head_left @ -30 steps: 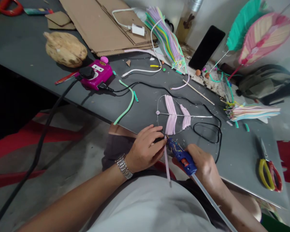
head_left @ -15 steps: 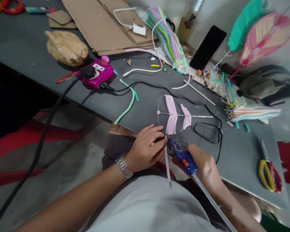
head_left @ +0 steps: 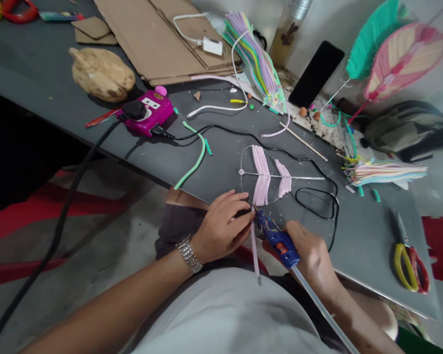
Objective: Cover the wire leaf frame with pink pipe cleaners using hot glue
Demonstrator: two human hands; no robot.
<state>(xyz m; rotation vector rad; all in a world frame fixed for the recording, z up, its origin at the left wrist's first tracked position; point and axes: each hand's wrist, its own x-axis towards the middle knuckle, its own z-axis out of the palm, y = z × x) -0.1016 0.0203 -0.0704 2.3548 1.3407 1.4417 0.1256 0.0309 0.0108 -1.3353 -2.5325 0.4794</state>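
My right hand (head_left: 305, 246) grips a blue hot glue gun (head_left: 276, 238) with a long clear glue stick (head_left: 327, 312) sticking out of its back. The gun's tip meets the upper part of a pale pink pipe cleaner (head_left: 255, 250), which hangs over the table edge. Thumb and fingers of my left hand (head_left: 223, 221) pinch that pipe cleaner close to the nozzle. Just beyond, a leaf-shaped wire frame (head_left: 242, 172) lies flat on the table, with two bands of pink pipe cleaners (head_left: 261, 175) set in V rows across its central wire.
A black cord (head_left: 239, 132) runs from a purple power socket (head_left: 149, 113) around the wire frame. Scissors (head_left: 408, 260) lie at right. Bundled pipe cleaners (head_left: 256, 61), cardboard (head_left: 177, 44), a phone (head_left: 316, 73) and finished leaves (head_left: 406, 61) stand or lie along the back.
Almost nothing differs. The view has shifted very slightly, while both hands, the glue gun and the pipe cleaner keep their places.
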